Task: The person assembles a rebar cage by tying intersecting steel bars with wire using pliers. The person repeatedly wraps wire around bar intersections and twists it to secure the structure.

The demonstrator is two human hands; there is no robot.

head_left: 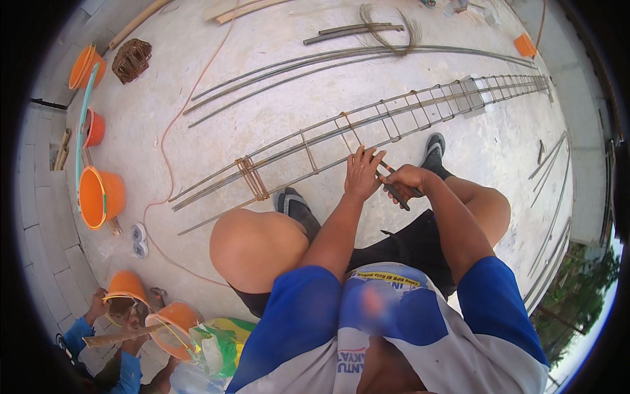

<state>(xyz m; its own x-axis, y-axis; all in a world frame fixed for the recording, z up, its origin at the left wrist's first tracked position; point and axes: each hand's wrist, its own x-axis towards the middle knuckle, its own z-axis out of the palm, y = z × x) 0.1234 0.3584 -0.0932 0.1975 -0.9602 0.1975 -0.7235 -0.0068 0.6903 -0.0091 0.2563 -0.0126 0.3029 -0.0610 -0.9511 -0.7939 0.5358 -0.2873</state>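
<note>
My right hand (408,178) is closed round the dark handles of a pair of pincers (398,199). The head of the pincers points up and left, close beside the fingers of my left hand (363,173). My left hand lies at the near bar of a long rebar cage (419,105), fingers stretched and somewhat apart; any tie wire under them is too small to make out. The cage runs across the floor from lower left to upper right, with square stirrups along it. Several loose stirrups (251,178) are bunched near its left end.
Loose rebars (289,67) and a coil of thin wire (410,33) lie beyond the cage. Orange buckets (103,197) line the block wall at left. A co-worker's hand (98,305) holds another bucket (126,287) at lower left. A thin hose or cable (172,141) snakes across the concrete.
</note>
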